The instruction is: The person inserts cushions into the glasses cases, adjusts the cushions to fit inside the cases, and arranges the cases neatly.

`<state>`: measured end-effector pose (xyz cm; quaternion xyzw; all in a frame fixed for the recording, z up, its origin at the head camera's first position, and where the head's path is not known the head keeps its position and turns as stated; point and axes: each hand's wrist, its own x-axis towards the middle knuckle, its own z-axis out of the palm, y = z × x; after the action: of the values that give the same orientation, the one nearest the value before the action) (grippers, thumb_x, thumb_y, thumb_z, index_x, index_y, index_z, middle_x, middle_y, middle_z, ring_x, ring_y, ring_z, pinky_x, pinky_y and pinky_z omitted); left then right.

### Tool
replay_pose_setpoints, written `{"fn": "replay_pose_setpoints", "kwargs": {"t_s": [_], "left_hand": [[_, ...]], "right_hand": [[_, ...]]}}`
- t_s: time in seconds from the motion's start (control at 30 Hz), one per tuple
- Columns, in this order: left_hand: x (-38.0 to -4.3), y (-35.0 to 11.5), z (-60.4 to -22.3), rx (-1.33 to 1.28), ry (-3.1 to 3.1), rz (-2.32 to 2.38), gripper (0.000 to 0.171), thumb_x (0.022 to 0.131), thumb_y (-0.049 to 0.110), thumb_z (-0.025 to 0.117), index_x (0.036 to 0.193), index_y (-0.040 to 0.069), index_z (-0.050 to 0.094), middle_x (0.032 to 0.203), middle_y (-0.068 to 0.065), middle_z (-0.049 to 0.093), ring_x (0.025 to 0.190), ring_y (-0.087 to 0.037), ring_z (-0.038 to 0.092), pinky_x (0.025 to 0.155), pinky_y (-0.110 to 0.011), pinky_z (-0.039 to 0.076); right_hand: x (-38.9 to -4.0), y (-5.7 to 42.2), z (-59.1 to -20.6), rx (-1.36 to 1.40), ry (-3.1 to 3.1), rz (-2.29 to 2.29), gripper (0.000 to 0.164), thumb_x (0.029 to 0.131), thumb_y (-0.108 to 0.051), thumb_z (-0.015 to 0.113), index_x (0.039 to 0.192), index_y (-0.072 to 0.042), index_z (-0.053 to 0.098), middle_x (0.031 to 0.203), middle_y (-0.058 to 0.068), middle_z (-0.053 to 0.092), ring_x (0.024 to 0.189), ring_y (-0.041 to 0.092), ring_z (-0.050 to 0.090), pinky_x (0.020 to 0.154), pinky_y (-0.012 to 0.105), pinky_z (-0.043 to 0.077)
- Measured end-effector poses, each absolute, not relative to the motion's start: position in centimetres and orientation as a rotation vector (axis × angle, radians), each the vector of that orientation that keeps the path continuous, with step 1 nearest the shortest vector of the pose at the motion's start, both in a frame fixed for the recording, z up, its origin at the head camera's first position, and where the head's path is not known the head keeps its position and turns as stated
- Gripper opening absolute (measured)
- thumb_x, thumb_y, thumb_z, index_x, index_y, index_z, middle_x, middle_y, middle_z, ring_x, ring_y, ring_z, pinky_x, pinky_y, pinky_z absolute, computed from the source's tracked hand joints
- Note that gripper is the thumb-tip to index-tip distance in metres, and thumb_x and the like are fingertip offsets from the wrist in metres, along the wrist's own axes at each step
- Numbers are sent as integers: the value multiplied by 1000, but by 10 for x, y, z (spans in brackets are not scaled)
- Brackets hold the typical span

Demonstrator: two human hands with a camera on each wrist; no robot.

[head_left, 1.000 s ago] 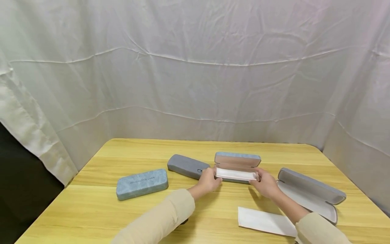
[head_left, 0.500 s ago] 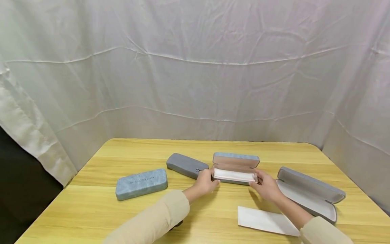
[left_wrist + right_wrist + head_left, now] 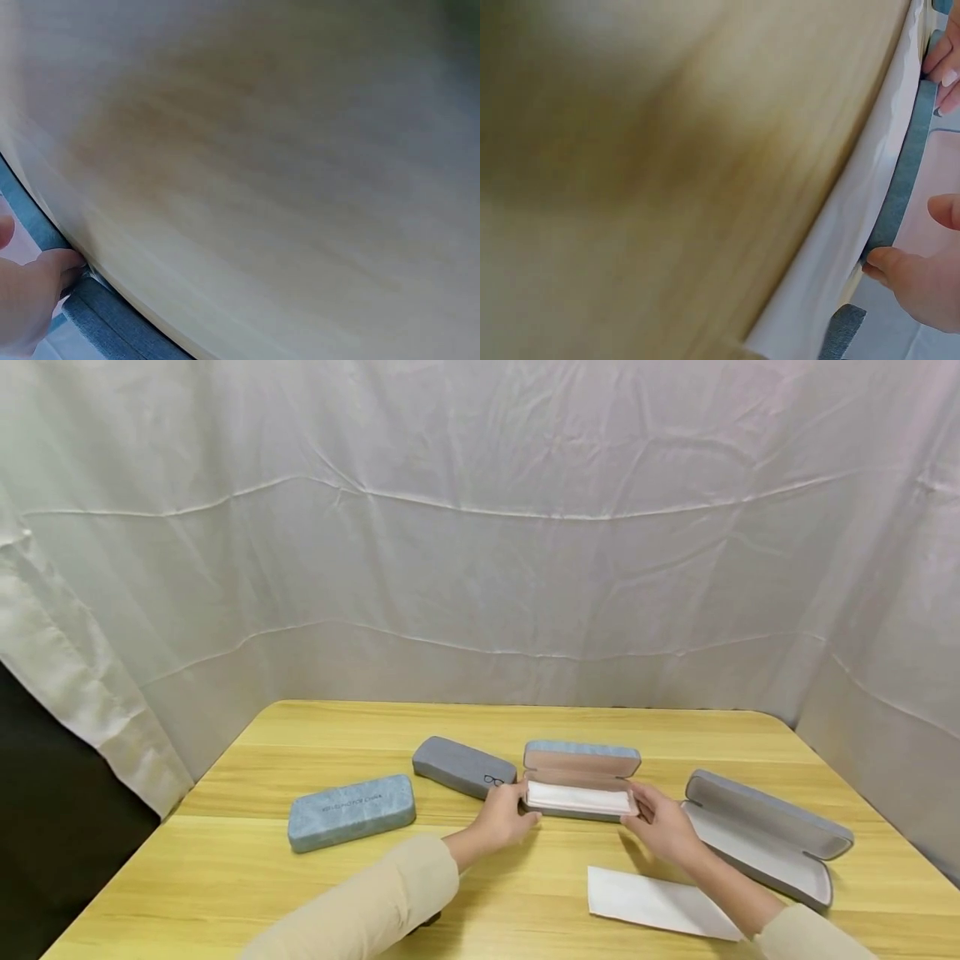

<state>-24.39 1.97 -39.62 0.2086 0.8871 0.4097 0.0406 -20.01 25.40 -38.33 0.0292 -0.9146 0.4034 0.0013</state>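
Observation:
A light blue glasses case lies open at mid-table, its pink-lined lid raised at the back. Inside its base is a folded white cloth. My left hand grips the left end, thumb at the front edge. The right end is held by my right hand, with the thumb near the front corner and fingers along the side. In the right wrist view, my right thumb and fingers pinch the case's rim. The left wrist view catches only part of my left hand on an edge.
Behind my left hand is a shut grey glasses case; further left lies a shut blue one. An open grey case rests at the right. Near my right forearm, a flat white cloth lies on the wooden table.
The open blue case has shifted slightly towards me, with both hands staying at its ends. The white cloth sits flatter inside it. The other cases and the loose cloth have stayed put.

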Motion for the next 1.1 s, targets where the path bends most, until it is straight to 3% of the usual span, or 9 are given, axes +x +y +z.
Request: {"fn": "replay_pose_setpoints", "kwargs": {"t_s": [0.1, 0.17, 0.23, 0.4, 0.8, 1.1], "left_hand": [[-241, 18, -396, 674, 2749, 1221, 55, 87, 9, 63, 134, -7, 42, 94, -18, 69, 57, -17, 56, 82, -32, 46], [-240, 17, -397, 693, 2744, 1227, 56, 86, 8, 64, 134, -8, 41, 116, -22, 63, 78, -23, 64, 84, -34, 49], [-239, 15, -398, 712, 2739, 1231, 55, 86, 8, 64, 134, -8, 41, 128, -21, 55, 103, -26, 62, 89, -34, 50], [-238, 11, -400, 754, 2722, 1261, 56, 85, 7, 64, 133, -11, 41, 131, -24, 50, 124, -30, 48, 98, -39, 45], [-233, 6, -402, 751, 2562, 1387, 66, 85, 6, 64, 138, -13, 29, 142, -27, 35, 130, -33, 39, 101, -39, 39], [-229, 4, -403, 695, 2380, 1553, 64, 88, 3, 59, 141, -9, 26, 148, -24, 27, 134, -35, 32, 105, -39, 35]], "right_hand": [[-199, 255, -385, 70, -2873, 1278, 57, 90, -5, 54, 135, 19, 28, 139, 37, 30, 128, 45, 35, 100, 44, 39], [-198, 255, -386, 55, -2871, 1298, 57, 90, -5, 54, 135, 19, 28, 139, 37, 30, 128, 45, 34, 100, 44, 39], [-197, 256, -387, 40, -2873, 1319, 57, 91, -6, 54, 136, 18, 28, 140, 36, 30, 129, 44, 34, 101, 43, 38], [-195, 257, -388, 38, -2873, 1362, 58, 92, -7, 54, 137, 17, 27, 142, 33, 30, 131, 42, 33, 101, 42, 37], [-187, 259, -389, 58, -2880, 1367, 59, 91, -7, 54, 138, 16, 27, 143, 32, 29, 131, 41, 32, 102, 40, 36], [-181, 265, -389, 103, -2862, 1426, 59, 92, -9, 54, 138, 15, 26, 143, 32, 28, 131, 41, 32, 101, 38, 37]]}}
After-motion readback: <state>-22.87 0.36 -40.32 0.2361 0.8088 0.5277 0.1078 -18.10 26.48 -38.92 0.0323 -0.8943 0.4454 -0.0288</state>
